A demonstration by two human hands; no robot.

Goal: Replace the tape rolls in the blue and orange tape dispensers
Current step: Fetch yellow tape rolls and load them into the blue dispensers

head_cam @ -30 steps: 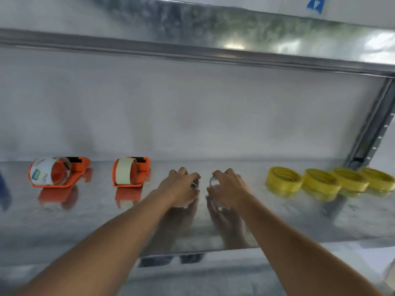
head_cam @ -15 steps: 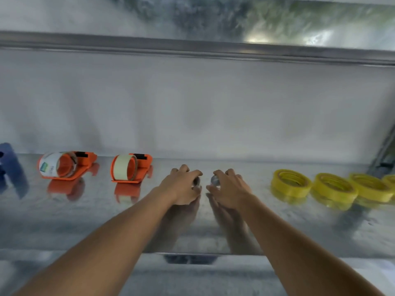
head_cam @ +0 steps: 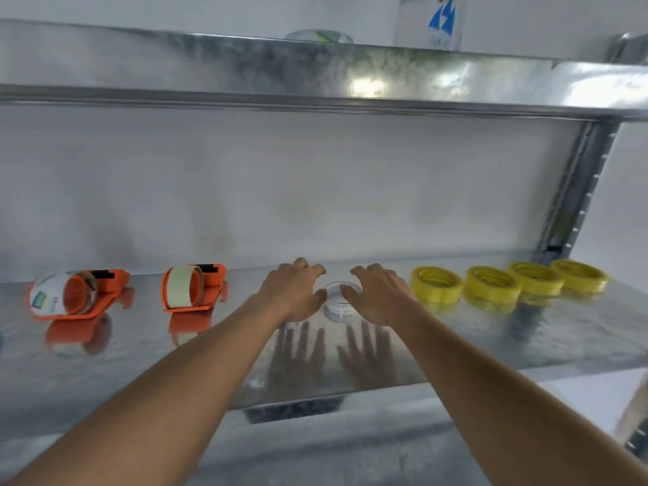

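A small clear tape roll (head_cam: pixel 342 299) lies flat on the metal shelf (head_cam: pixel 456 345) between my two hands. My left hand (head_cam: pixel 292 291) hovers just left of it with fingers spread, the thumb close to the roll. To the roll's right, my right hand (head_cam: pixel 380 296) is also spread open, its thumb near the rim. Two orange tape dispensers lie on the shelf at the left: one (head_cam: pixel 79 294) with a labelled roll, one (head_cam: pixel 191 287) with a pale roll. Several yellow tape rolls (head_cam: pixel 436 284) lie in a row at the right. No blue dispenser shows.
The shelf above (head_cam: pixel 315 75) overhangs the work area, with a clear item and a bottle on top of it. A perforated metal upright (head_cam: pixel 578 191) stands at the back right. The shiny shelf surface mirrors my hands.
Both hands were closed around the small clear roll; now their fingers are spread and the roll lies uncovered on the shelf. The view has tilted up and right.
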